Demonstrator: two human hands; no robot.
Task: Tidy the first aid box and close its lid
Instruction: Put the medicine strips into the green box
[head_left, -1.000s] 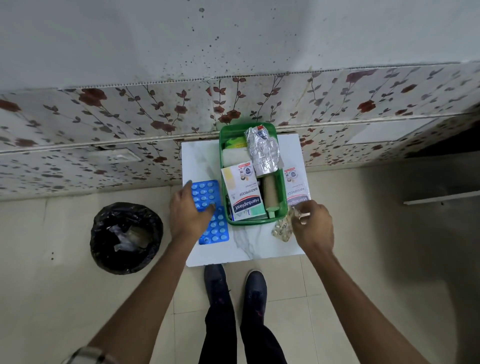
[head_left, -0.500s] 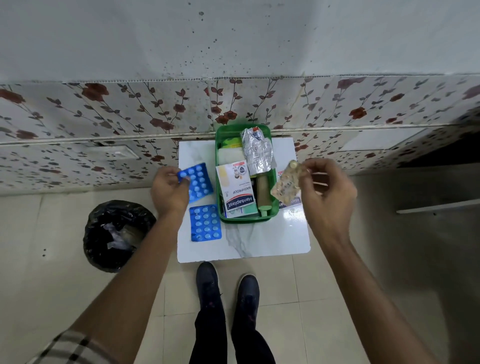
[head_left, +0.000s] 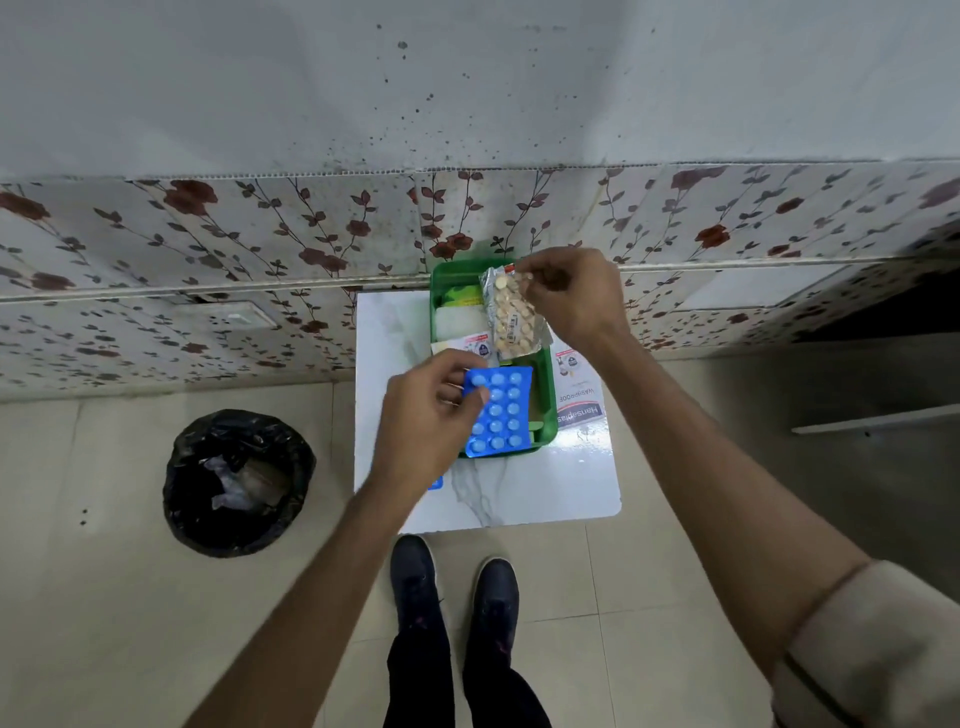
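Note:
The green first aid box (head_left: 546, 395) stands open on a small white marble-pattern table (head_left: 519, 488), against the wall. My left hand (head_left: 421, 415) holds a blue blister strip of pills (head_left: 497, 411) over the box's near end. My right hand (head_left: 574, 296) pinches a clear strip of tan tablets (head_left: 511, 317) by its top and dangles it over the middle of the box. Inside the box I see a green packet (head_left: 460, 297), a white pad (head_left: 457, 325) and a silver foil pack (head_left: 491, 291). No lid is in view.
A Hansaplast box (head_left: 576, 400) lies on the table right of the green box. A corner of a second blue strip (head_left: 435, 483) peeks from under my left wrist. A black-lined bin (head_left: 239, 483) stands on the floor at the left. My shoes (head_left: 452, 577) are at the table's near edge.
Both hands have moved in over the box: the left brought the blue strip from the table's left side, the right carried the tan tablet strip from the right to above the box.

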